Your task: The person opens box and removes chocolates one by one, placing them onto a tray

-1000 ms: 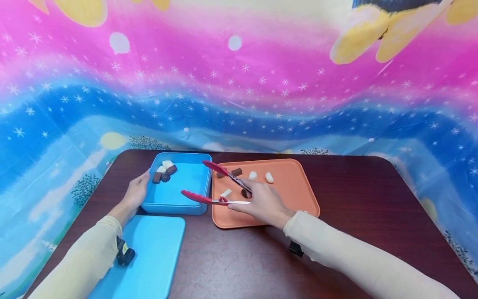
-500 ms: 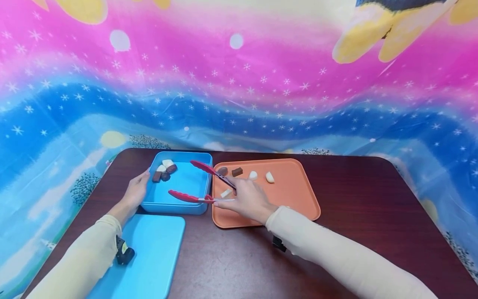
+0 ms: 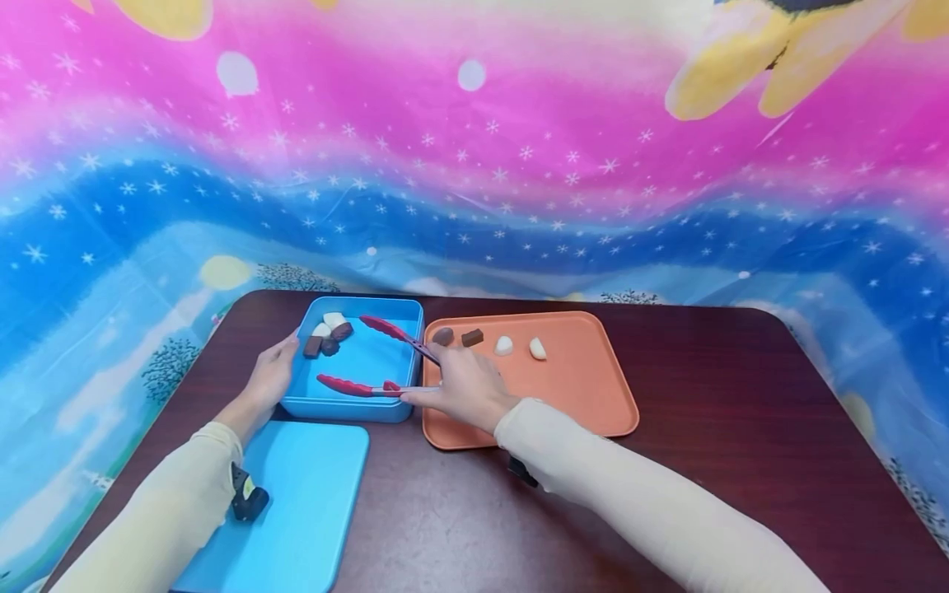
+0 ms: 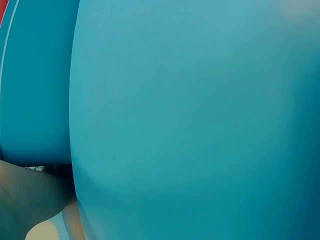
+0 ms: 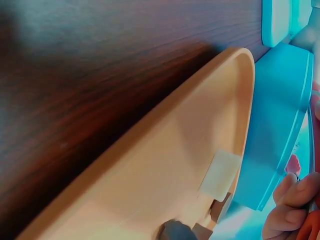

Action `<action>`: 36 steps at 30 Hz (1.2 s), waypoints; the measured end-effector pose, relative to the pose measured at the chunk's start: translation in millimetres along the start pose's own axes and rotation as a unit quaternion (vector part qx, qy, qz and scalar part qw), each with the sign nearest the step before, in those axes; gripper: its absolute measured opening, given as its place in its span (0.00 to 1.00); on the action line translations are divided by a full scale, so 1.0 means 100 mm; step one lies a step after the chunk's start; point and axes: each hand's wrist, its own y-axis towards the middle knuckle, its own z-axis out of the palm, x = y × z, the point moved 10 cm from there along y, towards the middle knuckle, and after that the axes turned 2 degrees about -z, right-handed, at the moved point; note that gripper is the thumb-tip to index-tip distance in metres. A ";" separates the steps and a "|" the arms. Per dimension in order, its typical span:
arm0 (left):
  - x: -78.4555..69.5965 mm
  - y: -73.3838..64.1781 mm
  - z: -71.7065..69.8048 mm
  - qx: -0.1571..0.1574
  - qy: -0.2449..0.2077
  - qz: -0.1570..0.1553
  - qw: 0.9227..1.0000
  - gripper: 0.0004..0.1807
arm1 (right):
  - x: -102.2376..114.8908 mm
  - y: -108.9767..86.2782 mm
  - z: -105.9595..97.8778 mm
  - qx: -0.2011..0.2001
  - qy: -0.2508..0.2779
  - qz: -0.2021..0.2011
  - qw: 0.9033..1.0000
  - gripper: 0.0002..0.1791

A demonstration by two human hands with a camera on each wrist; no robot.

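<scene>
While touching the left side of the blue box (image 3: 352,409) with the left hand (image 3: 268,379), has carried the red-tipped tongs (image 3: 384,327) farther left than a second ago, gripping them in the right hand (image 3: 470,387). Now holds both red ends over the box, spread well apart; a second ago, had the upper end crossing the right rim. Pinches the tongs between the thumb and curled fingers of the right hand. Keeps the left hand in the same place, fingertips at the rim; cannot tell how far curled, being partly hidden by the wall.

Has the same cluster as before toward the box's far left: a brown block (image 3: 314,346), a dark round piece (image 3: 329,348) and a dark-and-pale group just beside. On the orange tray (image 3: 586,395), shows in full a dark oval piece (image 3: 442,337), covered by the tongs a second ago, then a brown bar (image 3: 472,338), a rounded white piece (image 3: 503,346) and a white half-round (image 3: 537,350), all unmoved. Now hides more of the tray behind the right hand; from the right wrist, shows a pale flat piece (image 5: 220,175) near the tray's edge. Under the left forearm, shows the blue lid (image 3: 304,502), unmoved on the dark table (image 3: 704,371).
</scene>
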 end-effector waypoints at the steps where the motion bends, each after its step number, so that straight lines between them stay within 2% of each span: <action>1: 0.00 0.00 0.01 0.003 0.001 -0.001 1.000 0.34 | 0.01 0.02 0.01 0.001 -0.002 0.003 1.000 0.41; 6: -0.01 0.01 0.02 0.004 0.003 0.000 1.000 0.34 | 0.08 0.10 0.03 0.003 -0.018 0.006 1.000 0.45; 9: -0.02 0.01 0.02 0.000 -0.002 0.009 1.000 0.33 | 0.15 0.14 0.04 0.010 -0.038 -0.003 0.999 0.42; 17: -0.03 0.02 0.01 -0.002 -0.004 0.009 1.000 0.33 | 0.32 0.26 0.13 0.030 -0.141 -0.034 0.989 0.34; 28: -0.02 0.01 0.01 0.004 -0.008 0.018 1.000 0.33 | 0.37 0.38 0.19 0.032 -0.179 -0.049 0.982 0.25; 36: -0.03 0.01 0.03 0.009 -0.008 0.016 1.000 0.34 | 0.37 0.44 0.20 0.032 -0.181 -0.025 0.983 0.22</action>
